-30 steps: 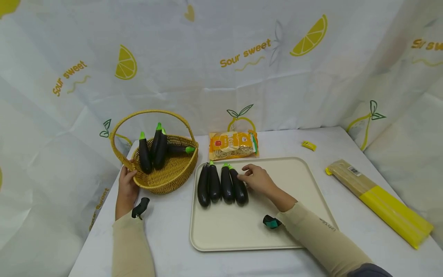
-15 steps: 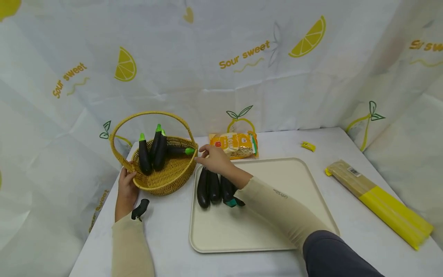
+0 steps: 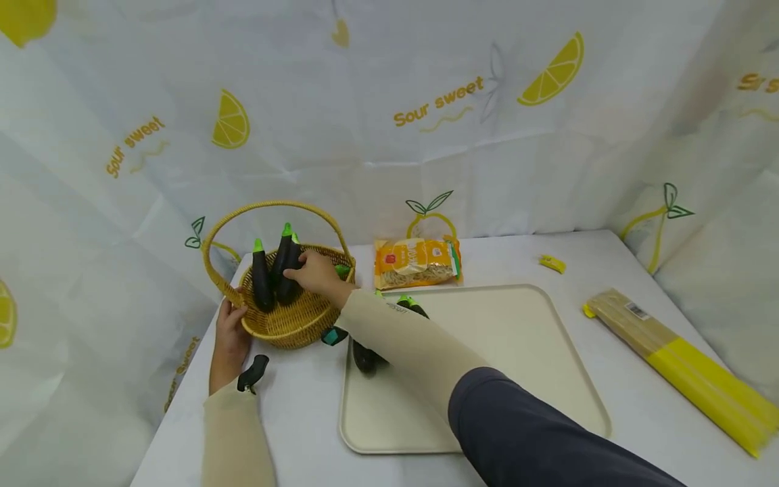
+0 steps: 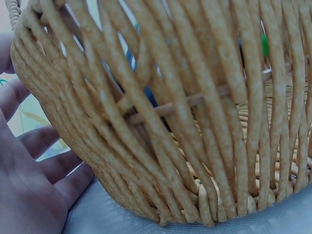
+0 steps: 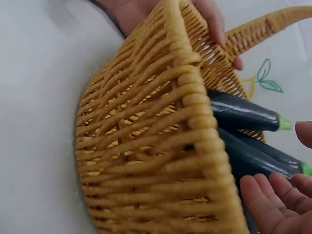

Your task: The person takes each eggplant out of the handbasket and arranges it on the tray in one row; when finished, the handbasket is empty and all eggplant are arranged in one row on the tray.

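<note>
A wicker basket (image 3: pixel 291 333) with a tall arched handle stands at the left of the table. Several dark eggplants (image 3: pixel 262 283) with green stems lean inside it. My left hand (image 3: pixel 230 333) grips the basket's left rim near the handle's foot; in the left wrist view its fingers (image 4: pixel 41 141) spread along the woven side. Over the basket, my right hand (image 3: pixel 319 277) reaches in beside the eggplants. Seen from the right wrist, its fingers (image 5: pixel 273 197) are slightly bent close to the eggplants (image 5: pixel 258 151), thumb apart, holding nothing.
A beige tray (image 3: pixel 505 379) lies right of the basket, its eggplants (image 3: pixel 364 358) partly hidden by my right sleeve. Behind it sits an orange food packet (image 3: pixel 418 264). A small yellow packet (image 3: pixel 552 264) and a long yellow noodle pack (image 3: pixel 681 365) lie to the right.
My right hand has gone left from beside the tray's eggplants, past the basket's right rim, to the eggplants inside the basket. My left hand stays on the rim.
</note>
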